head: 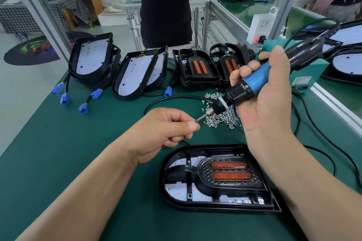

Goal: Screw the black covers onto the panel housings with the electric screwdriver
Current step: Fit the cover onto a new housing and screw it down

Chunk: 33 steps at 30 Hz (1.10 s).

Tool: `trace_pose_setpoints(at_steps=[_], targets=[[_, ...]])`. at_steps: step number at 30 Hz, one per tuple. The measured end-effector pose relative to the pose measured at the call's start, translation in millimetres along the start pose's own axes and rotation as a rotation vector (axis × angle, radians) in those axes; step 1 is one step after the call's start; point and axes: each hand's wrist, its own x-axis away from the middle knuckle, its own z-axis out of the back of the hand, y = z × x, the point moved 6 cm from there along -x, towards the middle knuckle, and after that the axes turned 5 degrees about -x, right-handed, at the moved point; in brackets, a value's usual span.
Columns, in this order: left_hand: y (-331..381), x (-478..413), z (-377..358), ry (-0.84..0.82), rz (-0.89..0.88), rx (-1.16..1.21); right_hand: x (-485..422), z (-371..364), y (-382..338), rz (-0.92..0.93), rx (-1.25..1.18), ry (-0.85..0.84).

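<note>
My right hand [266, 92] grips the blue and black electric screwdriver [252, 82], held in the air with its bit pointing down to the left. My left hand [166, 127] pinches something small at the bit's tip [196, 121]; the item itself is hidden by my fingertips. Below both hands, a panel housing [215, 178] lies flat on the green mat, with a black cover [229, 174] bearing two orange strips set into it. A heap of small silver screws [223, 115] sits behind the tool.
Two open housings with white boards [92, 58] [137, 72] and two covered housings [197, 68] [229, 62] lean along the back of the green mat [78, 133]. Blue connectors [64, 98] and black cables trail around. A power supply box [305, 76] stands right. A person [166, 6] stands behind the bench.
</note>
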Motion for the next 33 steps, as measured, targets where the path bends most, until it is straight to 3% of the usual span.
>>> trace_pose_setpoints(at_steps=[4,11,16,22,33], targets=[[1.4,-0.3,0.1,0.007,-0.005,-0.019,2.2,-2.6,-0.2,0.003,0.03,-0.019],[5.3,8.8,8.5,-0.123,0.075,-0.133,3.6,-5.5,-3.3,-0.113,-0.091,-0.002],[3.3,17.5,15.2,-0.228,0.131,-0.358,21.0,-29.7,-2.9,-0.222,-0.055,-0.179],[3.5,17.9,15.6,-0.224,0.124,-0.599,56.0,-50.7,12.4,-0.363,0.067,-0.38],[2.2,17.6,15.2,-0.229,0.105,-0.666,70.5,-52.5,27.3,-0.421,0.176,-0.434]])
